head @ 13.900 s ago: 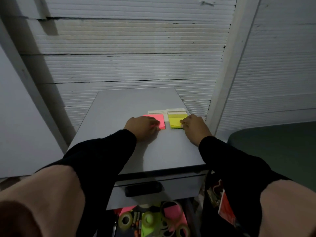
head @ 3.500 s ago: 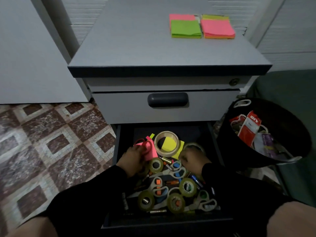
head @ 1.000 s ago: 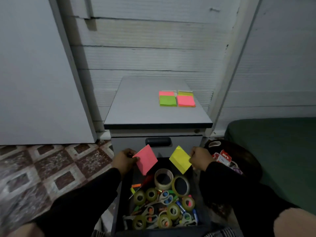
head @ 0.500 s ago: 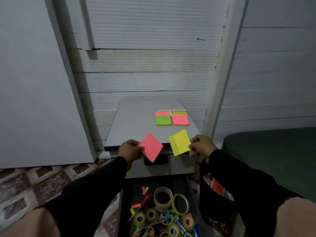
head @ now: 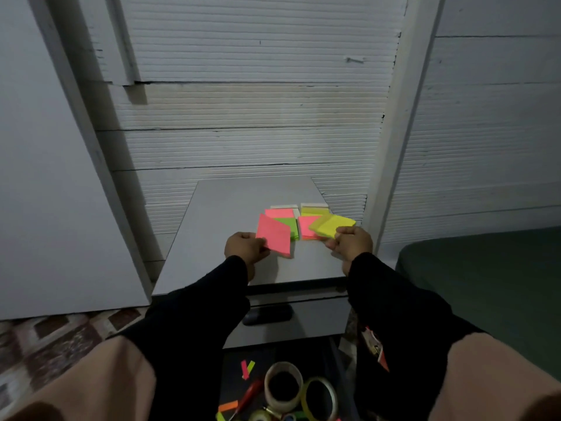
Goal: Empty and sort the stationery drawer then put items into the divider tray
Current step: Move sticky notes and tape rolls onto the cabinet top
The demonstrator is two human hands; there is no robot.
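My left hand [head: 246, 247] pinches a pink sticky-note pad [head: 274, 235] by its lower left corner, just above the grey cabinet top [head: 224, 214]. My right hand [head: 351, 243] pinches a yellow sticky-note pad [head: 332, 225], held tilted over the pads lying there. On the top lie a green pad [head: 287, 223], a pink pad [head: 278, 213], another pink pad [head: 306, 226] and a yellow-green pad [head: 312, 211]. The open bottom drawer [head: 273, 387] holds tape rolls [head: 283, 385], a red pen and small coloured flags.
White ribbed wall panels stand behind the cabinet and a white board leans at the left. A dark green surface [head: 485, 278] lies to the right. The shut upper drawer has a black handle [head: 267, 315]. Patterned floor tiles [head: 60, 335] show at lower left.
Both hands have carried the pink and yellow pads up from in front of the drawers to above the cabinet top, close to the pads lying there.
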